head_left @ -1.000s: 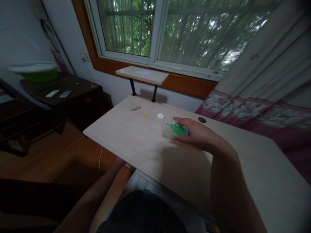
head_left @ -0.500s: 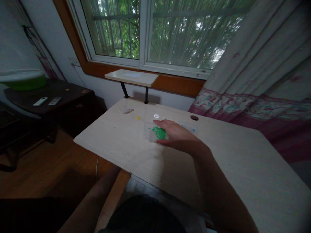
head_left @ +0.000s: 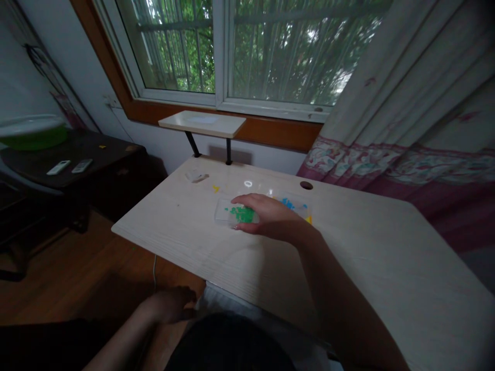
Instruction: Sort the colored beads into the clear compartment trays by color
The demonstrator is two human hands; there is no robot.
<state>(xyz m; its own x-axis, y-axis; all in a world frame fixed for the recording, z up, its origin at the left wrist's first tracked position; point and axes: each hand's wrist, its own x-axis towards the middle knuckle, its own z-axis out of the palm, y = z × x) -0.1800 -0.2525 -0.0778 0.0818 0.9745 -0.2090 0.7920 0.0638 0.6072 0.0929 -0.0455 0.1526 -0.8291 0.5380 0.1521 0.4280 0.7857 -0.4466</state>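
My right hand reaches over the pale desk and is closed round the right part of a clear plastic box, thumb on the near side and fingers on the far side. Small green pieces lie in that box. Behind my right wrist, partly hidden, is another clear tray with blue pieces and a yellow piece. Low at the desk's front edge, my left hand hangs near my lap, its thumb apart from the fingers, holding nothing visible.
A few yellow pieces and a crumpled clear bag lie on the desk. A small raised shelf stands at the back, below the window. To the left, a dark table bears two remotes and a green basin.
My right hand and the box of green pieces have shifted left, uncovering more of the blue pieces behind. My left hand has come into view beside my lap.
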